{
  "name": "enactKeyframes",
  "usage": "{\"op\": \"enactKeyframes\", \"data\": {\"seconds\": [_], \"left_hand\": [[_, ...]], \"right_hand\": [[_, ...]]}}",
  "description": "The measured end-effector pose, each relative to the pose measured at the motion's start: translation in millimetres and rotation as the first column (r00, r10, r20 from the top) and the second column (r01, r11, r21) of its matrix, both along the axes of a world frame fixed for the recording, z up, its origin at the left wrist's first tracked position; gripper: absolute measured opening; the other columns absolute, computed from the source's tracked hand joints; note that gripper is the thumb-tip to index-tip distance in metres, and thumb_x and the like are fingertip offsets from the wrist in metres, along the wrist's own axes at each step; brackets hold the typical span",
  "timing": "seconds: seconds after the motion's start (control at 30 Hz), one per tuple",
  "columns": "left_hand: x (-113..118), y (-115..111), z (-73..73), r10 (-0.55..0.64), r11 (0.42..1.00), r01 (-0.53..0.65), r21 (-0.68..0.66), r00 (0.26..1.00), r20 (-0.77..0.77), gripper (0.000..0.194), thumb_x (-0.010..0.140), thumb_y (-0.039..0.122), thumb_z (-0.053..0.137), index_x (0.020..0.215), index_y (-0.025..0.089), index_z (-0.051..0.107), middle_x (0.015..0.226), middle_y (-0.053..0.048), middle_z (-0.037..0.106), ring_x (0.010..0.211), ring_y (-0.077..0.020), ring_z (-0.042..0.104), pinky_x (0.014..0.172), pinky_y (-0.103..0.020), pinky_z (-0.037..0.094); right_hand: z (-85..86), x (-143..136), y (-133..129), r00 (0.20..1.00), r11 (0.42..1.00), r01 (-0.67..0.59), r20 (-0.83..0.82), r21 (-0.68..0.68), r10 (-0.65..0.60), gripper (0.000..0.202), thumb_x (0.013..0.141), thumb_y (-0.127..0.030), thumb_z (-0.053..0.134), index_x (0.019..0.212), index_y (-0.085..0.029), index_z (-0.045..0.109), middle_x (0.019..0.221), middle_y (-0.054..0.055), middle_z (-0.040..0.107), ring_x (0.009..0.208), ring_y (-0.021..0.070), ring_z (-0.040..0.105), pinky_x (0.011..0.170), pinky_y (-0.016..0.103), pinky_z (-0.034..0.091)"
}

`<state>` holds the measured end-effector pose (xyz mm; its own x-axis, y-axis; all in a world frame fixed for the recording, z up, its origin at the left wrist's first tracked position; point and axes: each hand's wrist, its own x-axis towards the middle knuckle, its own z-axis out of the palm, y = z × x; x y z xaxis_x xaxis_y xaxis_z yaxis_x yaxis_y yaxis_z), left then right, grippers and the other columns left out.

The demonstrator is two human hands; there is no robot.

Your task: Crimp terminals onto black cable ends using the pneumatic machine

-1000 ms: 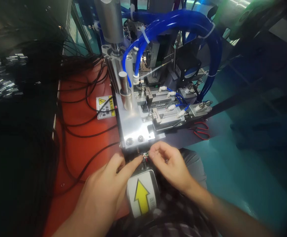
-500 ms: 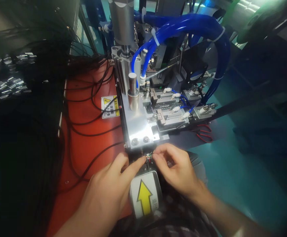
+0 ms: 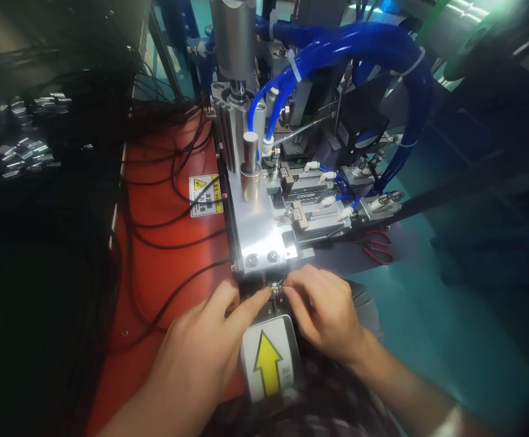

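Observation:
My left hand (image 3: pixel 201 340) comes in from the lower left, its fingers curled. One digit stretches to a cluster of thin coloured wires (image 3: pixel 276 287) at the front of the machine. Its other fingertips are hidden, and I cannot make out what lies in them. My right hand (image 3: pixel 326 309) is closed in a pinch on the right side of the same wires, thumb and index finger close together. The wires look white, red and green and are very small. Just above both hands is the bright metal block (image 3: pixel 259 233) of the machine.
Below the wires sits a white cover with a yellow arrow (image 3: pixel 268 361). Black cables (image 3: pixel 178 246) run over the red surface (image 3: pixel 155 291) on the left. Blue air hoses (image 3: pixel 360 45) arch above. Red-handled pliers (image 3: pixel 378 247) lie at the right.
The view has shifted slightly, so the machine appears a little further right. Both hands stay at the wires, with the right fingers moving only slightly.

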<state>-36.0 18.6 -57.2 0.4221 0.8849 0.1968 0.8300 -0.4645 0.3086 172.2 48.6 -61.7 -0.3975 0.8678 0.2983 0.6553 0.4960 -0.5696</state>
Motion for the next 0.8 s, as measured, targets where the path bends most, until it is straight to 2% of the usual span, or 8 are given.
{"op": "enactKeyframes", "data": {"seconds": [0.1,0.23,0.33,0.5,0.7,0.8], "left_hand": [[0,1,-0.9,-0.011,1.000,0.010,0.010,1.000,0.029,0.045,0.091,0.011,0.035,0.127,0.029,0.057,0.081,0.000,0.049,0.058,-0.0125,0.054,0.050,-0.021,0.042],[0,2,-2.4,-0.008,1.000,0.007,0.007,0.999,0.036,0.046,0.092,0.010,0.034,0.127,0.028,0.057,0.081,-0.001,0.050,0.058,-0.0125,0.053,0.049,-0.021,0.041],[0,1,-2.2,-0.009,1.000,0.009,0.005,1.000,0.029,0.046,0.091,0.009,0.034,0.126,0.029,0.057,0.082,-0.001,0.050,0.058,-0.0125,0.053,0.049,-0.021,0.041],[1,2,-1.0,-0.009,1.000,0.009,0.008,0.999,0.036,0.048,0.090,0.007,0.034,0.126,0.029,0.056,0.081,0.000,0.048,0.057,-0.0123,0.052,0.048,-0.021,0.040],[1,1,-2.6,0.001,1.000,-0.001,0.007,0.999,0.038,0.047,0.089,0.009,0.035,0.127,0.030,0.055,0.082,0.000,0.048,0.057,-0.0124,0.052,0.048,-0.021,0.041],[1,0,-2.8,-0.007,1.000,0.006,0.016,0.999,0.043,0.047,0.089,0.009,0.035,0.127,0.029,0.055,0.081,0.000,0.048,0.056,-0.0125,0.052,0.047,-0.021,0.041]], "right_hand": [[1.5,-2,1,0.990,0.988,0.030,-0.131,-0.149,-0.050,0.011,0.093,-0.016,0.048,0.085,-0.019,0.054,0.073,0.002,0.059,0.063,0.0158,0.052,0.062,0.030,0.040],[2.9,-3,0,0.930,0.900,0.091,-0.288,-0.427,-0.231,0.010,0.094,-0.023,0.049,0.086,-0.020,0.054,0.074,0.001,0.057,0.065,0.0147,0.054,0.060,0.026,0.043],[4.2,-3,-1,0.905,0.852,0.075,-0.323,-0.519,-0.277,0.010,0.093,-0.024,0.052,0.085,-0.020,0.057,0.071,-0.001,0.056,0.061,0.0129,0.051,0.057,0.025,0.041],[7.8,-5,1,0.915,0.835,0.046,-0.313,-0.549,-0.256,0.010,0.090,-0.021,0.054,0.081,-0.018,0.057,0.065,-0.003,0.052,0.056,0.0111,0.047,0.054,0.023,0.039],[13.3,-6,4,0.940,0.877,0.041,-0.278,-0.480,-0.197,0.010,0.091,-0.020,0.051,0.081,-0.018,0.055,0.065,-0.003,0.052,0.056,0.0109,0.047,0.054,0.024,0.038],[13.4,-6,3,0.937,0.863,0.036,-0.283,-0.504,-0.205,0.011,0.092,-0.021,0.050,0.083,-0.018,0.055,0.069,-0.002,0.054,0.059,0.0115,0.049,0.055,0.024,0.039]]}}
